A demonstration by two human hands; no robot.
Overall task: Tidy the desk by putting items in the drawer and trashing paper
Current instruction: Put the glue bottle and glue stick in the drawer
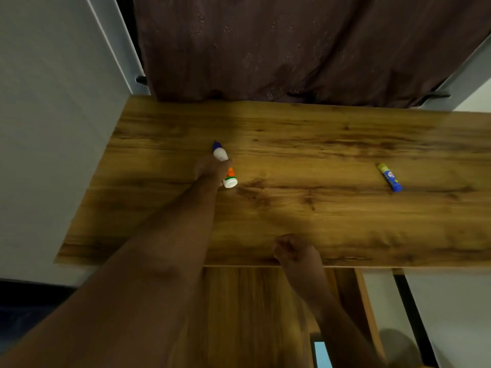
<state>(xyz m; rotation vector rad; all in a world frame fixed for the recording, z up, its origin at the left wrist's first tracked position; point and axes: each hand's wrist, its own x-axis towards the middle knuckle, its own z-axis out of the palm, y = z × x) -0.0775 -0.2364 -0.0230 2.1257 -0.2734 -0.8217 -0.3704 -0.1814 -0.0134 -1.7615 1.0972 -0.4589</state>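
**White glue bottle (pixel 224 166) in hand on wooden desk (pixel 318 144)**

Gripped mid-body by left hand (pixel 211 170), fingers curled round, blue tip pointing away. Further right, right hand (pixel 293 251) fisted at desk's near edge, holding nothing visible. Far right, blue-and-yellow glue stick (pixel 390 177) lying flat, well apart.

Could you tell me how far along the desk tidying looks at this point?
Done: no paper shows on the desk, though the trashing itself is unseen. In hand: the left hand grips a white glue bottle, while the right hand is a fist near the front edge. Left: the glue stick lies on the desk.
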